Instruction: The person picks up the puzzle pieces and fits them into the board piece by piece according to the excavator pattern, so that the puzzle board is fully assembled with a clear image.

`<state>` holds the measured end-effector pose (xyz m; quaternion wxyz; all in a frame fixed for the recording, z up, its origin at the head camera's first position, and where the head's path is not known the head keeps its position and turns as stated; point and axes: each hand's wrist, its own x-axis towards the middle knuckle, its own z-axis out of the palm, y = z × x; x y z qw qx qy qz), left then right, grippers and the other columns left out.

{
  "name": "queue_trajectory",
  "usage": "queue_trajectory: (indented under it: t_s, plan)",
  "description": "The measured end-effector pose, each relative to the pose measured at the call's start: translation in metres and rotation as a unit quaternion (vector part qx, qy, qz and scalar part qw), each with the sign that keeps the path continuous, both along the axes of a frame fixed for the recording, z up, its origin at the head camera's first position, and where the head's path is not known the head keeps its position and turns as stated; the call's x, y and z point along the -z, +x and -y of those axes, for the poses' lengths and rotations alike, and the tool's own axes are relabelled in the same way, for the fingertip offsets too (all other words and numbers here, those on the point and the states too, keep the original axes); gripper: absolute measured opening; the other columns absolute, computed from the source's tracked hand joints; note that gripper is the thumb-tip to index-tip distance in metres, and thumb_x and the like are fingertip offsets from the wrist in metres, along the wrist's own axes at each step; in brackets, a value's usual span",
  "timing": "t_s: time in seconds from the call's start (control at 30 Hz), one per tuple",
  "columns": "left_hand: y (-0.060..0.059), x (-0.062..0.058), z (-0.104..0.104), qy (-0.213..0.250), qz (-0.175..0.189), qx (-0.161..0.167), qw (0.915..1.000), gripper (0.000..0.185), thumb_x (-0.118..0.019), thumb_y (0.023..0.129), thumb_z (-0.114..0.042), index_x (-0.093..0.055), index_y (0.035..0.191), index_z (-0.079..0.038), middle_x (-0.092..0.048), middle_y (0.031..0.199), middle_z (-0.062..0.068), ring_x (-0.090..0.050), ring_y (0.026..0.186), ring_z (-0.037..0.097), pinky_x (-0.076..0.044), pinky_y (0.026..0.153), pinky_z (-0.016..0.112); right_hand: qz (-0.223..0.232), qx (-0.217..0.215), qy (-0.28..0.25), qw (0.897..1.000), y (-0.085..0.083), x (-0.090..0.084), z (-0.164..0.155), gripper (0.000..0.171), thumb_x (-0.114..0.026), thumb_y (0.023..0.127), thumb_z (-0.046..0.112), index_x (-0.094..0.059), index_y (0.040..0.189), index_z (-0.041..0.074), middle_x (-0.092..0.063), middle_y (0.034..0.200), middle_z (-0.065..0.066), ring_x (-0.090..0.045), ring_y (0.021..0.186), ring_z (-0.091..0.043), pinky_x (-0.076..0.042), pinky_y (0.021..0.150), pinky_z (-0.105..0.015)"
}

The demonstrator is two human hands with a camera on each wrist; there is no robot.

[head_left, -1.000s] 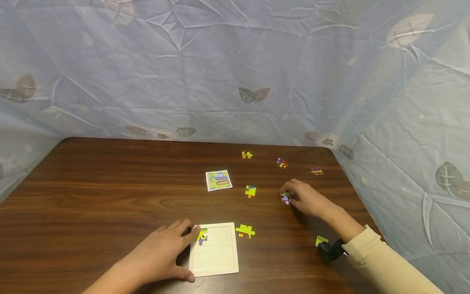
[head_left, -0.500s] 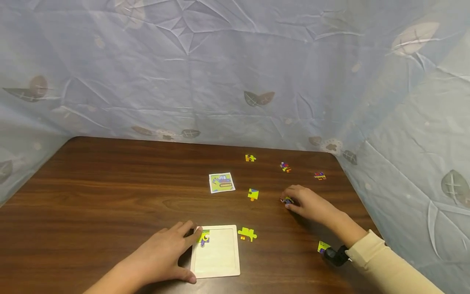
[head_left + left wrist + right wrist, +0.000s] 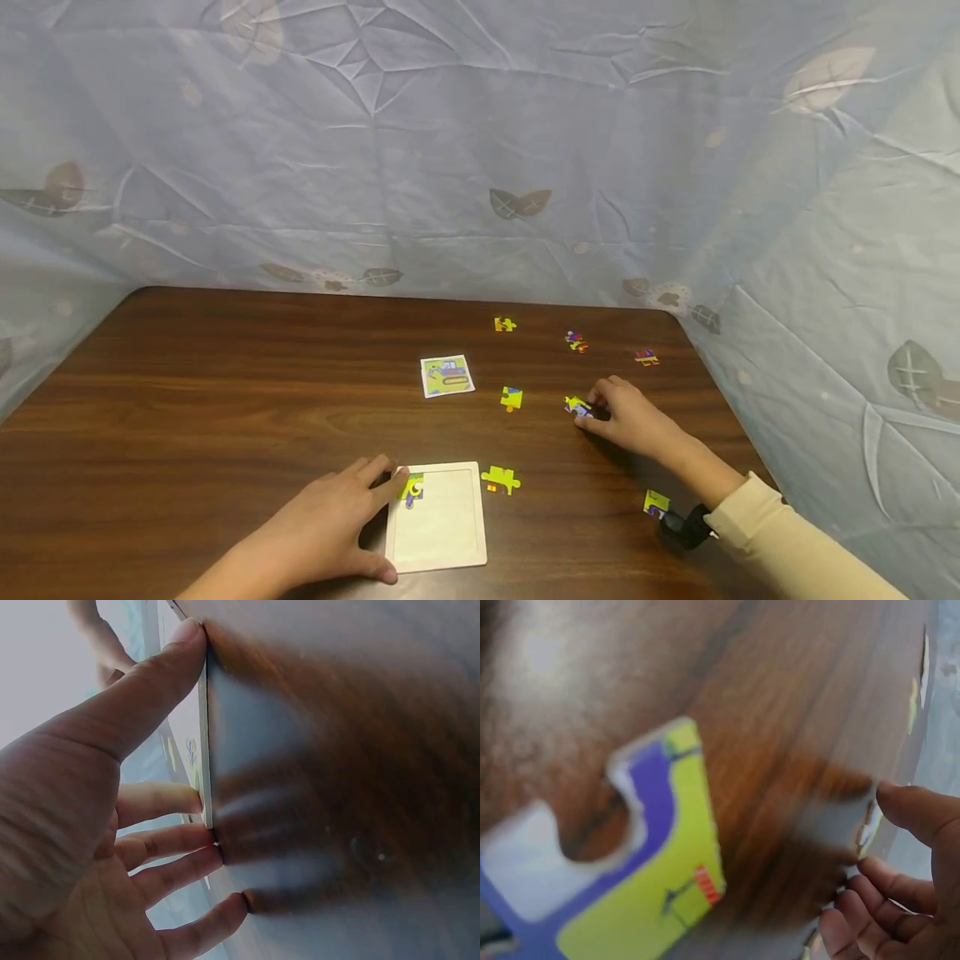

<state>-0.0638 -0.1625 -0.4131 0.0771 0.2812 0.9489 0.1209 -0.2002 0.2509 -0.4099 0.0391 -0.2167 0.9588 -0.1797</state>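
My left hand [image 3: 333, 517] rests at the left side of a white square puzzle tray [image 3: 481, 521]. Its thumb touches the near corner and its fingers the far one, spread loosely in the left wrist view. One green and purple puzzle piece [image 3: 412, 492] lies inside the tray's far left corner. Farther right, my right hand [image 3: 628, 417] pinches a green and blue jigsaw piece [image 3: 577, 407] between thumb and fingers, low over the table. The right wrist view shows this held piece [image 3: 868, 826] edge-on, partly hidden by the fingers.
Loose pieces lie about: a green one [image 3: 501, 480] beside the tray, one [image 3: 512, 398] near the picture card [image 3: 447, 376], several along the back, and another [image 3: 656, 502] by the right wrist camera [image 3: 686, 527]. A patterned curtain [image 3: 420, 167] surrounds the brown table [image 3: 187, 400].
The right hand's piece has turned and shifted slightly left, so more of it shows beyond the fingertips. The left hand and tray stay in place; the head view shifts a little.
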Motion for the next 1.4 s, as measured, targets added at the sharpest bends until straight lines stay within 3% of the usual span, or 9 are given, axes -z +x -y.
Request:
queue_trajectory:
  t_s: [0.2, 0.73, 0.93, 1.17, 1.4]
  plan:
    - [0.000, 0.000, 0.001, 0.010, 0.005, -0.007, 0.9999, 0.111, -0.083, 0.067, -0.073, -0.055, 0.151, -0.007, -0.056, 0.149, 0.014, -0.058, 0.134, 0.037, -0.056, 0.096, 0.061, -0.003, 0.006, -0.019, 1.000, -0.002, 0.003, 0.003, 0.026, -0.079, 0.093, 0.022, -0.065, 0.099, 0.000, -0.061, 0.094, -0.009, -0.054, 0.084, -0.016, -0.048, 0.073, -0.030]
    - [0.001, 0.003, 0.002, 0.013, -0.024, 0.001, 0.9996, 0.109, -0.080, 0.069, -0.076, -0.055, 0.151, -0.008, -0.057, 0.150, 0.007, -0.059, 0.132, 0.028, -0.058, 0.092, 0.058, -0.017, -0.022, -0.002, 1.000, -0.007, 0.001, -0.009, 0.016, -0.077, 0.093, 0.016, -0.067, 0.096, 0.004, -0.067, 0.093, -0.005, -0.064, 0.085, -0.015, -0.057, 0.073, -0.032]
    - [0.002, 0.004, 0.002, 0.010, -0.027, -0.001, 0.9996, 0.109, -0.079, 0.069, -0.077, -0.056, 0.151, -0.008, -0.057, 0.148, 0.005, -0.060, 0.130, 0.026, -0.058, 0.090, 0.055, -0.021, -0.030, -0.014, 0.999, -0.006, -0.016, -0.010, 0.016, -0.077, 0.092, 0.014, -0.066, 0.096, 0.002, -0.066, 0.092, -0.005, -0.064, 0.083, -0.013, -0.056, 0.071, -0.029]
    - [0.004, 0.005, 0.003, 0.012, -0.009, -0.008, 0.9999, 0.110, -0.078, 0.071, -0.077, -0.053, 0.152, -0.007, -0.055, 0.153, 0.009, -0.059, 0.135, 0.031, -0.056, 0.095, 0.062, -0.042, -0.049, -0.012, 0.998, -0.003, -0.041, -0.011, 0.015, -0.078, 0.090, 0.010, -0.066, 0.094, 0.003, -0.065, 0.091, -0.005, -0.063, 0.082, -0.013, -0.056, 0.071, -0.029]
    - [0.006, 0.004, 0.003, 0.008, -0.008, -0.015, 0.9998, 0.111, -0.079, 0.071, -0.075, -0.048, 0.157, -0.012, -0.054, 0.156, 0.010, -0.056, 0.140, 0.036, -0.054, 0.097, 0.065, -0.067, -0.065, -0.006, 0.996, -0.001, -0.046, -0.012, 0.015, -0.080, 0.087, 0.008, -0.066, 0.092, 0.005, -0.065, 0.090, -0.003, -0.065, 0.082, -0.014, -0.057, 0.071, -0.029]
